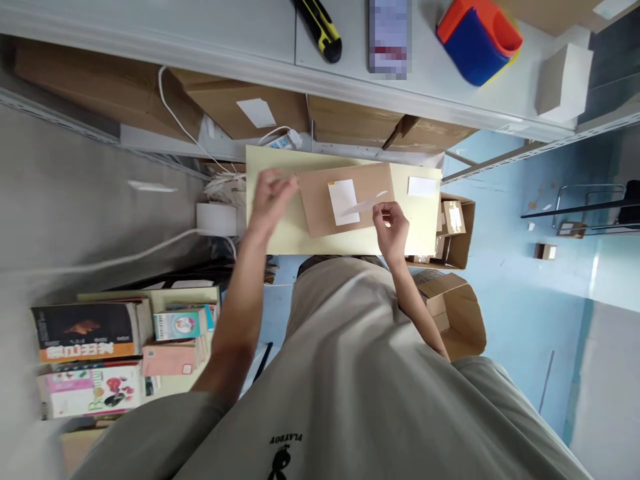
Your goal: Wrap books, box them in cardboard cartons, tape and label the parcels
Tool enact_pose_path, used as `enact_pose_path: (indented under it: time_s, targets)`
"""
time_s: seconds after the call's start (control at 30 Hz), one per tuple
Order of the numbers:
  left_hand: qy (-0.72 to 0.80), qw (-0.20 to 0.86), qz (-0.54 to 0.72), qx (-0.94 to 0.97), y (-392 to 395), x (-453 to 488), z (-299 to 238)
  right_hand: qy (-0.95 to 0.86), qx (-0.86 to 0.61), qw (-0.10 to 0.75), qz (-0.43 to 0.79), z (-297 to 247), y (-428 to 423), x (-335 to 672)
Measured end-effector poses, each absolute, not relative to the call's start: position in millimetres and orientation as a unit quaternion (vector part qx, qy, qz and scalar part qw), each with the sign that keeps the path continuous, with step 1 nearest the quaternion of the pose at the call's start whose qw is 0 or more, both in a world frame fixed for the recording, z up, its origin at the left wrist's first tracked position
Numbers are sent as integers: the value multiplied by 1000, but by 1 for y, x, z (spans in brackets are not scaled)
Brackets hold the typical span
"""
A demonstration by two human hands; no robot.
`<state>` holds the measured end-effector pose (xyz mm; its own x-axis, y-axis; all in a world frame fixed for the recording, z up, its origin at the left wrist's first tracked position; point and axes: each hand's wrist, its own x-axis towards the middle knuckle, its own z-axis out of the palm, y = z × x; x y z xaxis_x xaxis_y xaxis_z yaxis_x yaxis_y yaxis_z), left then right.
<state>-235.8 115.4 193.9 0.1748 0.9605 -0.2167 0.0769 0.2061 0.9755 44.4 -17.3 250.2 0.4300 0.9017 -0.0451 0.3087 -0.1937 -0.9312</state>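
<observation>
A brown cardboard box (316, 210) lies on a pale yellow tabletop (423, 230), slightly tilted in view. On its top is a white label (341, 195) with a small yellow mark at one corner. My right hand (392, 227), above the box's near right corner, pinches a thin whitish strip (367, 202) that extends left over the label. By the box's left end is my left hand (273, 199), fingers bent and smeared by motion; whether it holds anything cannot be made out. A small white slip (421, 187) lies on the tabletop to the right.
A grey shelf (250, 33) beyond carries a yellow-black utility knife (320, 30), an orange-and-blue holder (480, 40) and a white block (565, 81). Cardboard boxes (355, 123) sit under it. Open cartons (457, 313) stand at right, stacked books (90, 333) at left.
</observation>
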Motion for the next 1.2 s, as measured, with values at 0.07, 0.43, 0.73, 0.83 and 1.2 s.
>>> enact_pose_path:
  time_s: [0.07,0.43,0.73,0.83,1.2]
  targets:
    - [481,655,385,439,73,-181,206,-480,-693,450,294,254,-18,49]
    - [503,662,469,297,12,-78,217,-642,-609,319,339,246,-27,72]
    - [561,601,472,318,-4,-54,223,-327,-648,431,537,232,-12,118]
    - [560,601,480,307,-12,-45,223,-322,-640,427,552,225,-6,118]
    - [646,464,482,368,-19,-71,208,-565,-606,385,407,236,-11,138]
